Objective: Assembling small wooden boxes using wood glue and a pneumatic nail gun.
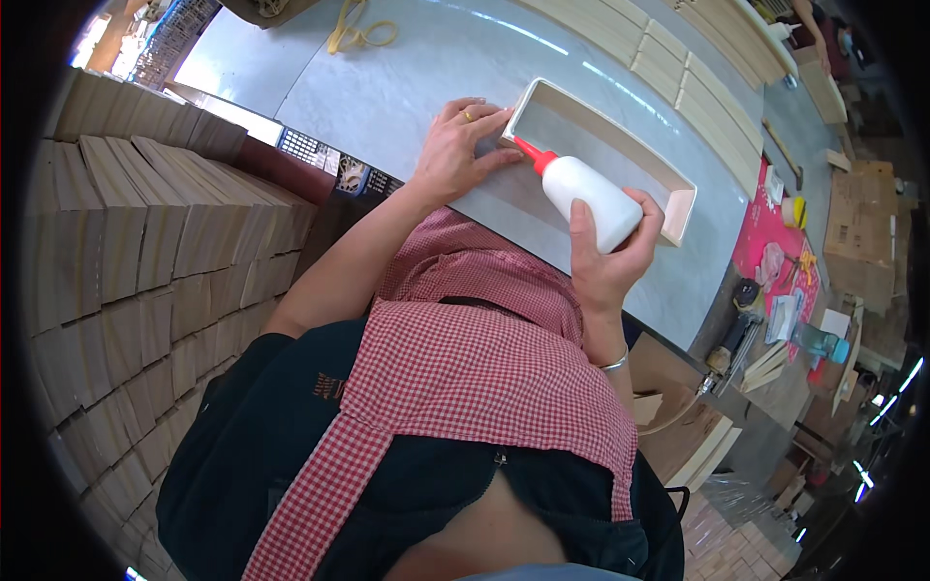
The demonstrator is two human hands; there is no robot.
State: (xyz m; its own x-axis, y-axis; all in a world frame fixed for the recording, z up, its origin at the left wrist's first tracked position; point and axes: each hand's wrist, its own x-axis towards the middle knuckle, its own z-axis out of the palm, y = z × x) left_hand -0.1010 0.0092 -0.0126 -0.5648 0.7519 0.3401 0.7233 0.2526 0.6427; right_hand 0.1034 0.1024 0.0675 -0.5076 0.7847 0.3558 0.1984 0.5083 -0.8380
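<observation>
A narrow rectangular frame of pale wood (620,126) rests on the grey tabletop (387,87), with the tabletop showing through its middle. At its left end, my left hand (457,150) grips the corner between thumb and fingers; a ring is on one finger. My right hand (615,257) is wrapped round a white glue bottle (589,194). The bottle is tilted, and its red nozzle (536,155) points at that same corner, close to my left fingertips. Whether the nozzle's tip touches the wood I cannot tell. No glue can be made out.
Pale wooden strips (678,73) lie in rows along the table's far side. Yellow cord (354,29) lies at the far left. Tall stacks of wooden boards (126,223) stand left of me. To the right are a hammer (787,155), a clear bottle (819,341) and a cardboard box (860,213).
</observation>
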